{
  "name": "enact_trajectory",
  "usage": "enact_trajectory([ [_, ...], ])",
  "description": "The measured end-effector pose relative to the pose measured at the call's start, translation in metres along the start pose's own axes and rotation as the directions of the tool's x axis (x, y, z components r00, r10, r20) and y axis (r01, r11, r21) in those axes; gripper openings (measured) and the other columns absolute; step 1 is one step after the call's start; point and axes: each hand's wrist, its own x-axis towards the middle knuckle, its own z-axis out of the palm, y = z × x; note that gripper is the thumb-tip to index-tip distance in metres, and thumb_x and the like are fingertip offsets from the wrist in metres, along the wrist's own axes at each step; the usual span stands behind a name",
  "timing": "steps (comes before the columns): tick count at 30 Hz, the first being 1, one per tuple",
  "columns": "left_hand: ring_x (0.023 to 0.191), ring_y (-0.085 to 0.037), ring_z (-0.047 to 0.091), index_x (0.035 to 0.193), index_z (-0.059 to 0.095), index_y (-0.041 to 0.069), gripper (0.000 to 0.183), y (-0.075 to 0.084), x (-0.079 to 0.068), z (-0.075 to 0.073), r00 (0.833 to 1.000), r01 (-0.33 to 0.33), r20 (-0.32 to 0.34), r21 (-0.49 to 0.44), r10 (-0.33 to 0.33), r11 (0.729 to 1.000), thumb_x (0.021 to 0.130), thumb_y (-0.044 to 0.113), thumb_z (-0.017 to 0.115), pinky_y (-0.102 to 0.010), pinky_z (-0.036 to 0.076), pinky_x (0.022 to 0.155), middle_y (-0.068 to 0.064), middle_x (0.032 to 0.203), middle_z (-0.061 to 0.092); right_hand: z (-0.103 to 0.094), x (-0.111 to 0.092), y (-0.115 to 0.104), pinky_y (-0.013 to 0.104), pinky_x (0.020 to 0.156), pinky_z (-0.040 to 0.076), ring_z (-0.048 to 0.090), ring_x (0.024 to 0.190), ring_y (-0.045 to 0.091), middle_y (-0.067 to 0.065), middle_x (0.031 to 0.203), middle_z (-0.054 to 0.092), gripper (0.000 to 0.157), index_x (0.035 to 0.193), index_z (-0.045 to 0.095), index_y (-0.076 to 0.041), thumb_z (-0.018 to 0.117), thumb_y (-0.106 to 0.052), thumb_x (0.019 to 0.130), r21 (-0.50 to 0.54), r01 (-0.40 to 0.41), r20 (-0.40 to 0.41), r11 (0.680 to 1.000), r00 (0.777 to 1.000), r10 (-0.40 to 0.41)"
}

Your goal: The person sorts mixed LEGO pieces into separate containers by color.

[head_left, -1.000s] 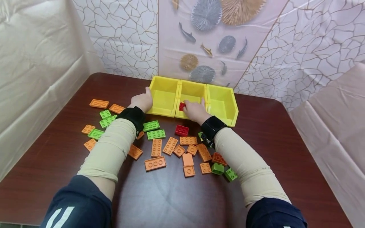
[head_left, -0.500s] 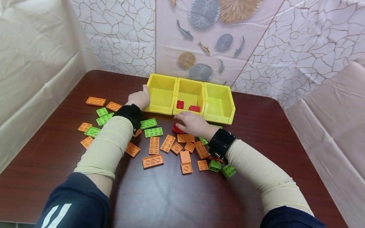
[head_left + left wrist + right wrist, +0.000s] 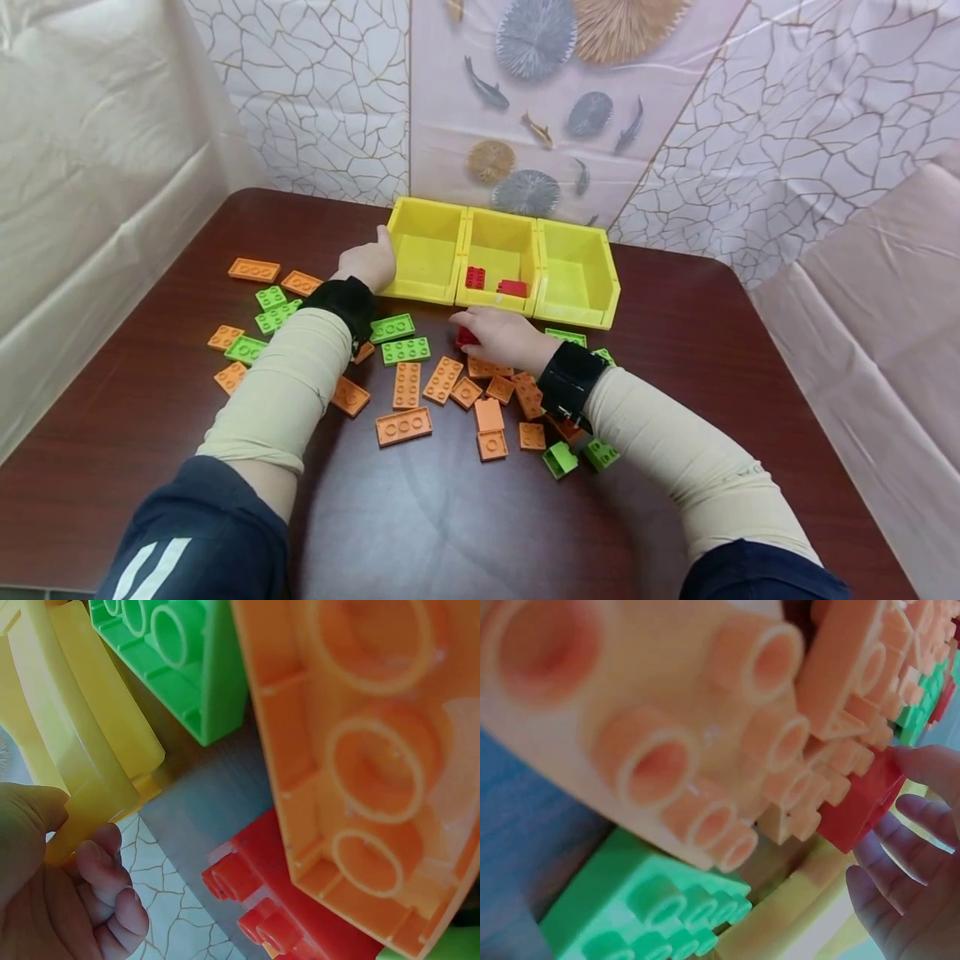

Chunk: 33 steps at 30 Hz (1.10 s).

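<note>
In the head view my left hand is at the left end of a yellow bin with three compartments. The left wrist view shows its thumb and fingers pinching the bin's yellow wall. Just in front of the middle compartment, my right hand holds a red toy brick low over the table, partly covered by the fingers. Seen from the right wrist, the thumb lies on one side of that brick and the fingers on the other. Two red bricks, one at the left and one at the right, lie inside the middle compartment.
Several orange bricks are spread over the dark table in front of the bin. Green bricks lie among them, some on the left and others near the right forearm. A patterned cloth hangs behind.
My right hand has come out of the middle compartment, where a second red brick now shows, and gripped the red brick in front. A green brick near the right wrist has shifted. The left hand stays put.
</note>
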Motion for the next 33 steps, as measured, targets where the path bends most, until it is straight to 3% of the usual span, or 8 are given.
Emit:
enact_trajectory([
  [7,0.087,-0.031,0.053,0.147,-0.007,0.002,0.058,-0.001,0.001,-0.003,1.000,-0.022,0.000,0.010,0.022,1.000,0.103,0.019,0.026,-0.044,0.042,0.082,-0.016,0.092,0.055,-0.032,-0.001,0.015,0.038,0.093,0.042,0.053,0.113,0.024,0.012,0.126,0.055,0.050,0.133,0.048,-0.004,0.062,-0.024,0.090,0.130,0.020,-0.123,0.991,0.992,-0.003],
  [13,0.087,-0.031,0.052,0.147,-0.007,0.002,0.058,-0.001,0.003,-0.002,1.000,-0.024,-0.012,0.002,0.024,1.000,0.103,0.019,0.026,-0.044,0.042,0.083,-0.016,0.092,0.055,-0.061,0.009,0.050,0.041,0.091,0.043,0.054,0.109,0.028,0.015,0.129,0.052,0.052,0.136,0.044,-0.004,0.060,-0.023,0.091,0.224,-0.087,-0.201,0.971,0.970,0.133],
  [17,0.089,-0.032,0.051,0.147,-0.008,0.003,0.058,-0.003,0.003,0.001,1.000,-0.010,-0.007,-0.031,0.009,0.999,0.103,0.021,0.025,-0.044,0.040,0.086,-0.016,0.091,0.053,-0.063,0.022,0.073,0.042,0.094,0.041,0.051,0.112,0.031,0.018,0.130,0.050,0.050,0.135,0.045,-0.002,0.060,-0.021,0.091,0.146,-0.148,-0.216,0.978,0.960,0.178],
  [21,0.088,-0.032,0.050,0.147,-0.007,0.003,0.058,-0.002,0.000,0.004,1.000,-0.001,-0.002,-0.048,0.001,0.999,0.103,0.021,0.026,-0.044,0.039,0.087,-0.015,0.089,0.052,-0.054,0.031,0.086,0.044,0.094,0.040,0.051,0.112,0.032,0.019,0.124,0.054,0.045,0.129,0.050,0.000,0.062,-0.018,0.090,0.054,-0.156,-0.204,0.986,0.965,0.163],
  [33,0.084,-0.031,0.052,0.147,-0.006,0.002,0.058,0.001,-0.004,0.000,1.000,-0.005,-0.010,-0.015,0.005,1.000,0.103,0.021,0.026,-0.043,0.041,0.083,-0.014,0.085,0.052,-0.032,0.048,0.097,0.045,0.091,0.041,0.053,0.107,0.028,0.014,0.117,0.059,0.038,0.124,0.057,-0.004,0.063,-0.019,0.089,-0.099,-0.142,-0.133,0.985,0.983,0.128],
])
